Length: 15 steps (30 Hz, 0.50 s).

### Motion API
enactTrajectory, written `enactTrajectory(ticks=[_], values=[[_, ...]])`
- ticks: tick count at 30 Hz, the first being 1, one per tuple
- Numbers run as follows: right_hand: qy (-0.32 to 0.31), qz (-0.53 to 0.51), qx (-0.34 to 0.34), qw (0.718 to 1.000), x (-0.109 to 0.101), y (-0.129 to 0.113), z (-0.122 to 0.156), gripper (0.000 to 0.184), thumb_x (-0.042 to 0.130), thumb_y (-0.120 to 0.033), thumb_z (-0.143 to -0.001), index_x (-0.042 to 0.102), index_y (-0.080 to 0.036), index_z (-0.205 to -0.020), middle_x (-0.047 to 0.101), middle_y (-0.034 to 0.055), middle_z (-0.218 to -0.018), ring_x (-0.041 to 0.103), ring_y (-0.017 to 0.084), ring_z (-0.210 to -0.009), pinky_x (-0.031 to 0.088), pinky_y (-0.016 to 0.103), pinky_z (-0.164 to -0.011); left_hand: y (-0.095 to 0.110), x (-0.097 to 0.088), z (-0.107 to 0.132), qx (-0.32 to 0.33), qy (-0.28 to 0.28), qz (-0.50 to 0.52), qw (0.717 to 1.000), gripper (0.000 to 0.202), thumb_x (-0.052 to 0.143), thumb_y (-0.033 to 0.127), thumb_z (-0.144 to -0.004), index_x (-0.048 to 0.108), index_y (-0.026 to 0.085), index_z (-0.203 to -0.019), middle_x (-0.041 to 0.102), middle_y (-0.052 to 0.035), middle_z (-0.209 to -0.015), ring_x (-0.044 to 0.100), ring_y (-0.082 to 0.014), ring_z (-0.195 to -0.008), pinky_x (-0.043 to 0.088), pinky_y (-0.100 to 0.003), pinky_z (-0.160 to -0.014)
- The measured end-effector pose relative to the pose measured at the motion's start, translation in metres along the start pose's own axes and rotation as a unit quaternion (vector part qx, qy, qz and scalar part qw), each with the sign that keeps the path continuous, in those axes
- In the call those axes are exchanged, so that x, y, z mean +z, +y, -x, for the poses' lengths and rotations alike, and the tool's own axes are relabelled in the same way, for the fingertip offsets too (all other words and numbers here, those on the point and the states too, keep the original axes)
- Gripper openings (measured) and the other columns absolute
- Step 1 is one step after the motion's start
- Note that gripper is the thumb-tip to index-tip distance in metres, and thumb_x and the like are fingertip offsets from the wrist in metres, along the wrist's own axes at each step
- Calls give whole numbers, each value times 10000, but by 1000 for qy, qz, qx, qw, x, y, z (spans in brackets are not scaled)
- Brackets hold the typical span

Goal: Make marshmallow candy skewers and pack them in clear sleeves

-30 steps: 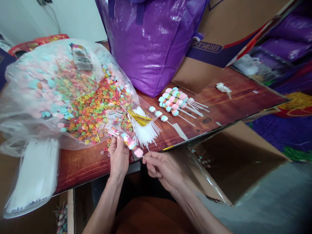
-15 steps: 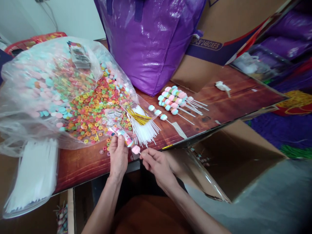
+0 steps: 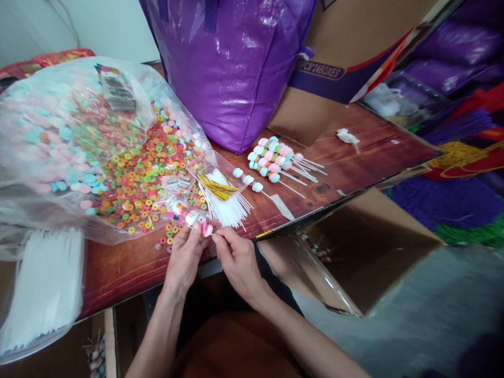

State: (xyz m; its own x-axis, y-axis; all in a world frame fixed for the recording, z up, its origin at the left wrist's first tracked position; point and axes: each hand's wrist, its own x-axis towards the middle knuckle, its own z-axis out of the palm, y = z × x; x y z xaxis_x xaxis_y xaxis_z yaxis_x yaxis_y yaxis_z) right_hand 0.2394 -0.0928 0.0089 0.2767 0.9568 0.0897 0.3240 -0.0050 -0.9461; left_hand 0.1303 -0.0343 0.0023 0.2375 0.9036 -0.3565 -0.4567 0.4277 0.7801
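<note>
Near the table's front edge, my left hand (image 3: pixel 185 254) is closed around a candy skewer (image 3: pixel 191 216) of pink, white and blue pieces, which seems to be in a clear printed wrapper. My right hand (image 3: pixel 238 257) pinches at the skewer's near end, by the pink piece, where the stick comes out; the fingertips partly hide it. Just beyond lie white sticks (image 3: pixel 230 210) with gold twist ties (image 3: pixel 216 185) on top. To the left spreads a heap of colourful ring candies (image 3: pixel 137 184). One bare skewer (image 3: pixel 247 179) lies to the right of the sticks.
A stack of candy skewers (image 3: pixel 270 160) lies further right, near a crumpled tissue (image 3: pixel 348 137). A big purple bag (image 3: pixel 236 79) and a cardboard carton (image 3: pixel 303 113) stand behind. White sticks in a bag (image 3: pixel 45 283) hang over the left edge; an open box (image 3: pixel 366 252) sits below right.
Both hands have stayed on the skewer, which is tilted a little differently, with its pink end drawn slightly up and left. The whole view has shifted a little.
</note>
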Motion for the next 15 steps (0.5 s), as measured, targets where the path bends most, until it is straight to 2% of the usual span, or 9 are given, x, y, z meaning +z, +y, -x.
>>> enactTrajectory(ticks=[4,7,12,15], values=[[-29,-20,37,999,-4,3,3,290,486,-328,-965,550,-191,-718,466,-52,-563,425,91,-522,344,224,-554,15,-12,-9,58,52,28,997,289,845,357,-720,712,174,-899,769,-72,-979,731,-218,-962,545,-380,-945],[-45,-83,93,991,-6,8,6,273,515,-341,-933,560,-189,-711,477,-51,-544,427,90,-518,337,225,-536,18,-15,-15,75,72,57,993,276,860,316,-705,697,183,-884,770,-56,-974,732,-211,-965,541,-364,-936],[-74,-252,227,938,-3,13,3,244,604,-391,-835,590,-183,-708,452,-75,-467,291,59,-402,211,215,-412,9,-10,-14,102,69,79,989,253,821,348,-758,687,195,-909,764,-67,-1032,723,-211,-996,542,-344,-911],[-78,-286,245,923,6,13,-3,256,631,-412,-814,581,-185,-707,443,-85,-455,249,47,-374,172,207,-386,2,-7,-11,81,53,61,993,273,814,366,-761,686,185,-920,763,-68,-975,730,-202,-925,557,-342,-870]])
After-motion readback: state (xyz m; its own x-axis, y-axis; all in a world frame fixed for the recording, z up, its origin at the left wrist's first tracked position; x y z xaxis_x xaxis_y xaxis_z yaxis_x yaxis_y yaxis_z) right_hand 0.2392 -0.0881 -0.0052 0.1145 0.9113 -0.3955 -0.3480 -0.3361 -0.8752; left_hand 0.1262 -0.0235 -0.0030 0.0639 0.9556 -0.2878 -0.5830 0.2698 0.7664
